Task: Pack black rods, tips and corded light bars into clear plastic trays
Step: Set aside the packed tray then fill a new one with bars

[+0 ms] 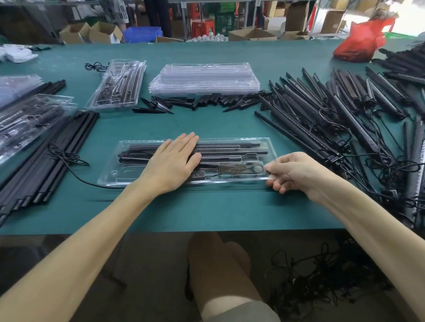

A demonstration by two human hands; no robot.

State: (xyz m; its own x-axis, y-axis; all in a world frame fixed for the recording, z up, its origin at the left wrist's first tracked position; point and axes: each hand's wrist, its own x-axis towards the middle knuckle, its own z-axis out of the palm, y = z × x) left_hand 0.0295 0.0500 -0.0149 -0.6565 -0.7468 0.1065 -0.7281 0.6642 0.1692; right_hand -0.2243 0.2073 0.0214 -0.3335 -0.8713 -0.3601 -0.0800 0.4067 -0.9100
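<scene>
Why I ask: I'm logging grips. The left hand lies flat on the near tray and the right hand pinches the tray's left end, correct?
Not quite: in the head view the right hand pinches the right end of the near tray, not the left. The left hand does lie flat on it.

Clear tray (113, 178) lying flat, black rods (231, 146) lengthwise inside, coiled cord (242, 168) in its right-end compartment
</scene>
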